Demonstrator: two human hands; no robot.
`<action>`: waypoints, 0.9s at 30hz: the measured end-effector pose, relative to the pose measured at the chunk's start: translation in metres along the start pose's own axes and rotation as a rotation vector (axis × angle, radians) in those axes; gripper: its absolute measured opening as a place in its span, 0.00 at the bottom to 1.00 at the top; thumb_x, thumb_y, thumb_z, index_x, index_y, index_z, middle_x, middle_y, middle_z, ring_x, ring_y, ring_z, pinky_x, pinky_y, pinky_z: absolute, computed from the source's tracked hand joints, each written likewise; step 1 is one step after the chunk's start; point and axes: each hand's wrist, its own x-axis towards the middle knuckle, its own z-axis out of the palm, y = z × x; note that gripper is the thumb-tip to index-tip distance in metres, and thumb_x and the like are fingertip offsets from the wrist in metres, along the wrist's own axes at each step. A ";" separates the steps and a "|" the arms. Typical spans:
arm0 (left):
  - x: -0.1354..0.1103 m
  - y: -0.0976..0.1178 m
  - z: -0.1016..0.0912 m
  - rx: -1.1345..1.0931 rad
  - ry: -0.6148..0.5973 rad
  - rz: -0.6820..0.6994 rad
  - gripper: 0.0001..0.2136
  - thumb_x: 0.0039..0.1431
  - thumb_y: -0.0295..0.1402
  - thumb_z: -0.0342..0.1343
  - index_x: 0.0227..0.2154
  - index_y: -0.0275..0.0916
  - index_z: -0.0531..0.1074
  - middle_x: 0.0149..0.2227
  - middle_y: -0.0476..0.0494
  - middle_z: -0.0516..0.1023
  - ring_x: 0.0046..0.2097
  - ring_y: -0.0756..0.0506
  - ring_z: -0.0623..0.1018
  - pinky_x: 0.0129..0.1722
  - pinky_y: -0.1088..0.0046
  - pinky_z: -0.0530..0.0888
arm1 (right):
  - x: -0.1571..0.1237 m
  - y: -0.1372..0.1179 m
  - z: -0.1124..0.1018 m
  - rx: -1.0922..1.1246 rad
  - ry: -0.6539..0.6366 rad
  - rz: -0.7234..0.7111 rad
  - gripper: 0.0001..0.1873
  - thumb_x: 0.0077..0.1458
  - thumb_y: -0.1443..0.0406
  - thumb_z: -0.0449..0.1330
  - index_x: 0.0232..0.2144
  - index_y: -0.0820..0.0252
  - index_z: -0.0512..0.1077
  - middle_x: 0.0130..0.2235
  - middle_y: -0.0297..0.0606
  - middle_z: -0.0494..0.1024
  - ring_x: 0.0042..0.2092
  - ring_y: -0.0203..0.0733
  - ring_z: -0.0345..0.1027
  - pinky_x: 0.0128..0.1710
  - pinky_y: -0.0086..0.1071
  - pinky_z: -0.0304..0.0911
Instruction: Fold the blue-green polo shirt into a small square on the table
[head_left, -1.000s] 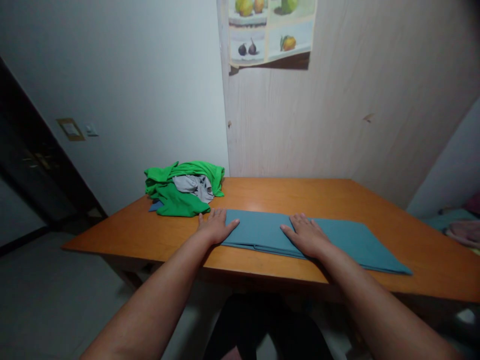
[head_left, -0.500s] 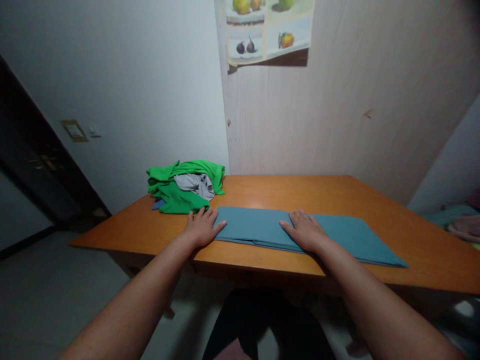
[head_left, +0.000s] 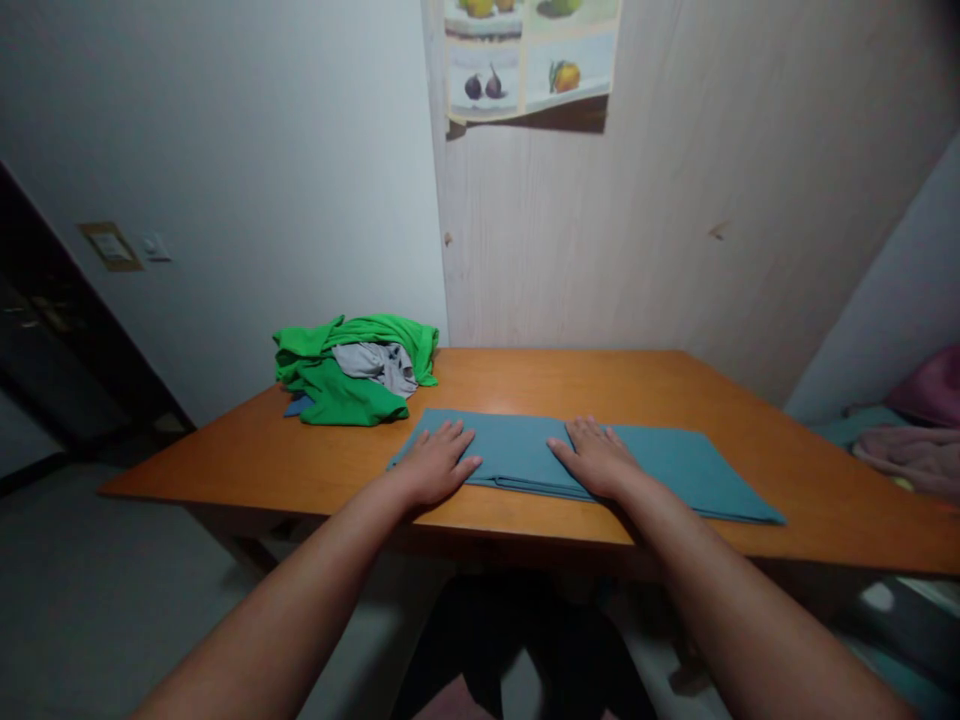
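Note:
A blue-grey cloth [head_left: 517, 447], folded into a long flat strip, lies near the front edge of the wooden table. On its left part rests my left hand [head_left: 437, 465], palm down with the fingers stretched out. My right hand [head_left: 600, 458] lies flat near the cloth's middle, its fingers also extended. Neither hand grips the fabric. Layered folded edges show along the front side between the two hands. Part of the cloth is hidden beneath both hands and the right forearm.
A crumpled heap of green clothes [head_left: 356, 390] with a grey garment [head_left: 379, 365] in it sits at the back left of the wooden table [head_left: 570, 375]. Behind stands a wall with a fruit picture sheet [head_left: 532, 60]. Further right lie a pinkish cloth [head_left: 911, 455] and other fabrics.
My left hand has moved right, from the cloth's left edge onto its surface. My right hand stays at about the same place on the cloth. The view has turned slightly right.

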 end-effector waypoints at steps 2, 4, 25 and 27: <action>-0.002 0.000 0.003 0.019 -0.077 -0.019 0.32 0.69 0.53 0.37 0.69 0.41 0.56 0.73 0.37 0.50 0.73 0.35 0.51 0.68 0.47 0.51 | 0.000 -0.001 0.000 -0.001 0.001 -0.002 0.47 0.65 0.41 0.37 0.71 0.70 0.51 0.73 0.51 0.48 0.74 0.53 0.35 0.70 0.48 0.32; 0.001 0.001 0.000 0.042 -0.096 -0.022 0.32 0.69 0.53 0.39 0.68 0.40 0.58 0.72 0.36 0.53 0.72 0.34 0.54 0.67 0.46 0.53 | -0.001 -0.001 -0.001 -0.002 0.004 -0.002 0.47 0.65 0.41 0.37 0.71 0.70 0.51 0.73 0.51 0.48 0.74 0.53 0.35 0.70 0.48 0.31; 0.076 0.080 0.022 -0.043 -0.102 0.165 0.30 0.71 0.47 0.31 0.70 0.39 0.54 0.73 0.41 0.51 0.73 0.41 0.50 0.69 0.45 0.49 | -0.007 -0.007 -0.006 0.007 0.002 0.010 0.44 0.67 0.44 0.36 0.71 0.71 0.50 0.73 0.51 0.47 0.74 0.52 0.35 0.70 0.47 0.31; 0.075 0.082 0.020 -0.038 -0.100 0.162 0.30 0.71 0.47 0.31 0.70 0.40 0.54 0.73 0.41 0.50 0.73 0.41 0.50 0.69 0.46 0.49 | -0.007 -0.007 -0.008 0.013 -0.007 0.009 0.44 0.67 0.44 0.36 0.71 0.71 0.50 0.73 0.51 0.47 0.74 0.53 0.35 0.70 0.48 0.32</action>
